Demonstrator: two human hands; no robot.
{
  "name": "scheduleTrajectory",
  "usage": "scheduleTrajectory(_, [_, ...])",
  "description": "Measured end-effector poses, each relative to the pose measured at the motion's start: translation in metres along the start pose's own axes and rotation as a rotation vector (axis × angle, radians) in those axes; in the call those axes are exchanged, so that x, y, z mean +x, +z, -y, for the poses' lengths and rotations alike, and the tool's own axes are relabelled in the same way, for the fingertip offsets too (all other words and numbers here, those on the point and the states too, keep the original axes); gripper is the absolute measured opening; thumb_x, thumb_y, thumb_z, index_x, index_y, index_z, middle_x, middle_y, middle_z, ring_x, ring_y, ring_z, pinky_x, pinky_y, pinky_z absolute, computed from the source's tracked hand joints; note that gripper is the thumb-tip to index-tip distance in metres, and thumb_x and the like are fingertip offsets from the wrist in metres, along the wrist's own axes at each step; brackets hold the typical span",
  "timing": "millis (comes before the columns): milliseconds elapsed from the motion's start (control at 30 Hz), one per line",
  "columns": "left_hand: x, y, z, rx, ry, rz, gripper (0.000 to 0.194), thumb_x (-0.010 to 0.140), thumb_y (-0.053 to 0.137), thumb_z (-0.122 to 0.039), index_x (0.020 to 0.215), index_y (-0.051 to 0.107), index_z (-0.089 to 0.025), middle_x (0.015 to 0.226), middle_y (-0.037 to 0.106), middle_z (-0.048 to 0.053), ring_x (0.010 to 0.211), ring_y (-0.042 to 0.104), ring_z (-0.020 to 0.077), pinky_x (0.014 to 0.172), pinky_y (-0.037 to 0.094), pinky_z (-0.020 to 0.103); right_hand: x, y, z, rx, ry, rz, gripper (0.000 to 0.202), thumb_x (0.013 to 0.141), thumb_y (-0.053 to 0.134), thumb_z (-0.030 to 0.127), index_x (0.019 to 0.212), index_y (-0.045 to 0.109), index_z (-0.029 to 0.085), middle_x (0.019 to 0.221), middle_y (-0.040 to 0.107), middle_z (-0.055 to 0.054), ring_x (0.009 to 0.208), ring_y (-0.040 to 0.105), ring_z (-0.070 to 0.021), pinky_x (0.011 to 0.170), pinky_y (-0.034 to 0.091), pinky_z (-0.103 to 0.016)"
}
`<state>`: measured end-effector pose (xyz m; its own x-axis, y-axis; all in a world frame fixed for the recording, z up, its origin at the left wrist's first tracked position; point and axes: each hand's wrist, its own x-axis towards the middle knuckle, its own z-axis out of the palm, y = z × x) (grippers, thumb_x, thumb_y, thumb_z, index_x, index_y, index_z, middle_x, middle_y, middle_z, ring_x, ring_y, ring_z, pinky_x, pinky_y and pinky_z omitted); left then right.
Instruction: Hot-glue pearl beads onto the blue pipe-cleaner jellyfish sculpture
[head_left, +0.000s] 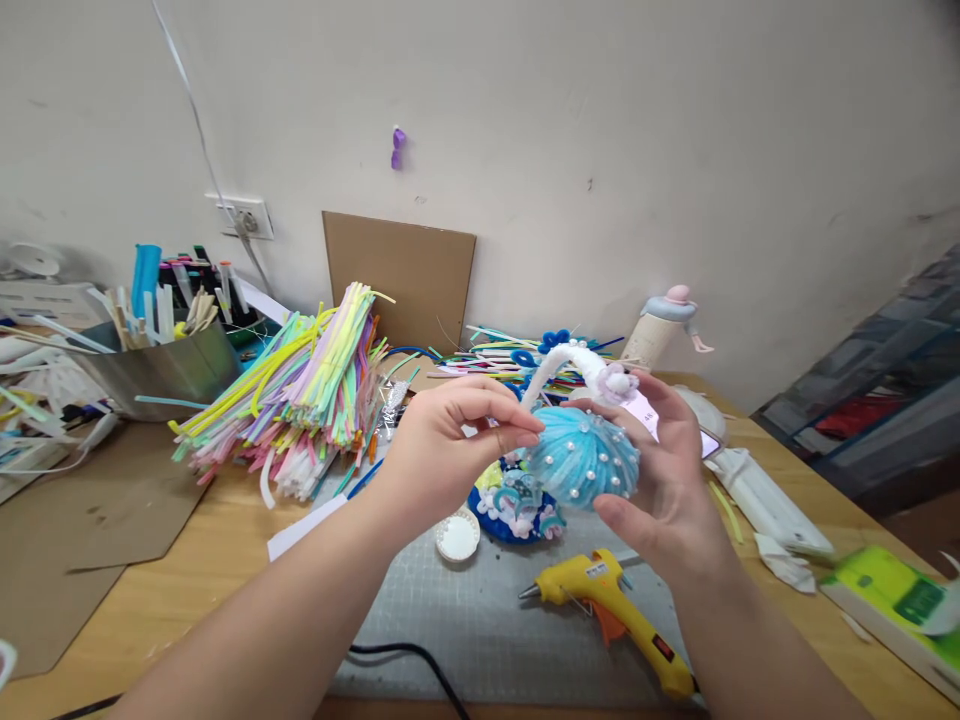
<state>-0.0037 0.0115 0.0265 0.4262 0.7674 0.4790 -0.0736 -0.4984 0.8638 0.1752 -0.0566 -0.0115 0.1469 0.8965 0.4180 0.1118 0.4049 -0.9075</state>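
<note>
A light-blue fuzzy dome (581, 455) dotted with pearl beads hangs from a white fuzzy curved stem (559, 360), with a pale purple flower (619, 382) at the bend. My right hand (664, 480) is curled round the dome's right side, thumb at its lower edge and fingers partly hidden behind. At the dome's left edge, my left hand (465, 440) is closed in a pinch; whatever lies between its fingertips is too small to make out. Below stands a dark-blue base (514, 530) with small flowers. A small round dish (457, 537) of white beads sits beside it.
A yellow glue gun (615, 605) lies on the grey cutting mat (420, 610), near a black cable (409, 648). Bundled pipe cleaners (315, 390) and a metal container (165, 365) of sticks stand left. A bottle (656, 330), phone (709, 443) and green box (900, 605) are right.
</note>
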Motion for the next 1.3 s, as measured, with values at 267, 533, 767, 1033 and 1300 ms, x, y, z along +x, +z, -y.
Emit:
scheduleTrajectory(267, [0.0022, -0.0021, -0.0029, 0.143, 0.101, 0.024, 0.010, 0.074, 0.068, -0.015, 0.072, 0.075, -0.021, 0.075, 0.068, 0.004, 0.072, 0.061, 0.0158, 0.066, 0.050, 0.027, -0.0006, -0.0037, 0.0005, -0.037, 0.002, 0.062, 0.088, 0.068, 0.074, 0.045, 0.135, 0.018, 0.035, 0.130, 0.048, -0.010, 0.118, 0.052, -0.0322, 0.089, 0.052, -0.049])
scheduleTrajectory(533, [0.0033, -0.0039, -0.0036, 0.271, 0.171, 0.060, 0.013, 0.077, 0.065, -0.017, 0.074, 0.076, -0.024, 0.076, 0.069, 0.004, 0.073, 0.062, 0.0171, 0.071, 0.050, 0.030, -0.0007, -0.0005, 0.0002, 0.039, -0.022, 0.038, 0.088, 0.066, 0.077, 0.040, 0.134, 0.022, 0.035, 0.128, 0.051, -0.010, 0.114, 0.056, -0.0306, 0.087, 0.054, -0.047])
scheduleTrajectory(767, [0.0043, -0.0027, -0.0028, 0.315, 0.198, 0.075, 0.012, 0.078, 0.064, -0.019, 0.075, 0.075, -0.024, 0.076, 0.068, 0.003, 0.073, 0.062, 0.0159, 0.071, 0.048, 0.028, -0.0014, -0.0012, -0.0004, 0.041, -0.027, 0.046, 0.092, 0.067, 0.076, 0.044, 0.136, 0.017, 0.034, 0.131, 0.047, -0.012, 0.115, 0.054, -0.0295, 0.086, 0.053, -0.045])
scheduleTrajectory(1033, [0.0048, -0.0021, -0.0006, 0.236, 0.155, 0.093, 0.011, 0.077, 0.065, -0.017, 0.076, 0.075, -0.022, 0.078, 0.069, 0.004, 0.075, 0.063, 0.0166, 0.070, 0.049, 0.028, -0.0009, -0.0031, -0.0043, 0.086, -0.039, 0.034, 0.095, 0.062, 0.081, 0.046, 0.134, 0.021, 0.034, 0.128, 0.049, -0.012, 0.113, 0.056, -0.0296, 0.085, 0.054, -0.044])
scheduleTrajectory(1300, [0.0037, -0.0021, 0.0025, 0.173, 0.079, 0.085, 0.008, 0.078, 0.063, -0.017, 0.078, 0.071, -0.019, 0.076, 0.068, 0.004, 0.073, 0.061, 0.0161, 0.068, 0.048, 0.027, -0.0010, -0.0033, -0.0038, 0.045, -0.032, 0.033, 0.091, 0.064, 0.076, 0.051, 0.134, 0.020, 0.037, 0.129, 0.048, -0.010, 0.116, 0.055, -0.0307, 0.086, 0.053, -0.047])
